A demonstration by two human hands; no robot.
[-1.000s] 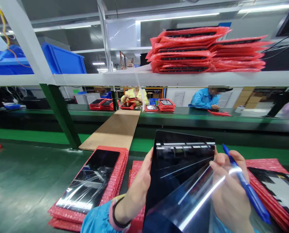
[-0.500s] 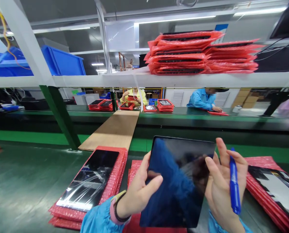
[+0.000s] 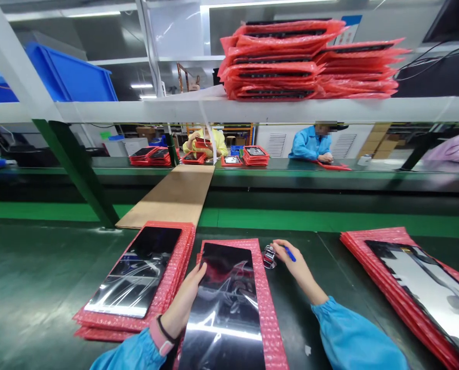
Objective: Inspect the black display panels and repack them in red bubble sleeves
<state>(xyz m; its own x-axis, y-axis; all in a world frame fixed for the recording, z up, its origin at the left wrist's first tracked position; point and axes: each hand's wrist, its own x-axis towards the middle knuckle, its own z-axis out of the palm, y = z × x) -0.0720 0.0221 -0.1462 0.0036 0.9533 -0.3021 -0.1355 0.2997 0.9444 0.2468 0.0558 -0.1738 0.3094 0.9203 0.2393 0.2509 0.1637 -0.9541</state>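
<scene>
A dark glossy panel [image 3: 225, 303] lies flat on a red bubble-wrap sheet [image 3: 268, 313] in front of me. My left hand [image 3: 185, 300] rests on the panel's left edge, fingers stretched along it. My right hand [image 3: 293, 262] reaches forward over the dark belt, a blue pen [image 3: 290, 253] held in its closed fingers. Its fingertips touch a small shiny object [image 3: 269, 256] beside the sheet's far right corner.
To the left, another panel [image 3: 137, 272] tops a pile of red sheets. A further panel [image 3: 425, 288] on red wrap lies to the right. Red-wrapped stacks [image 3: 306, 61] fill the overhead shelf beside a blue bin [image 3: 71, 77]. A cardboard sheet [image 3: 175, 198] bridges the belts. Workers sit at the far belt.
The panel I held up in both hands now lies flat on the red sheet. My right hand has left it and reached forward to the small shiny object. My view has tipped downward.
</scene>
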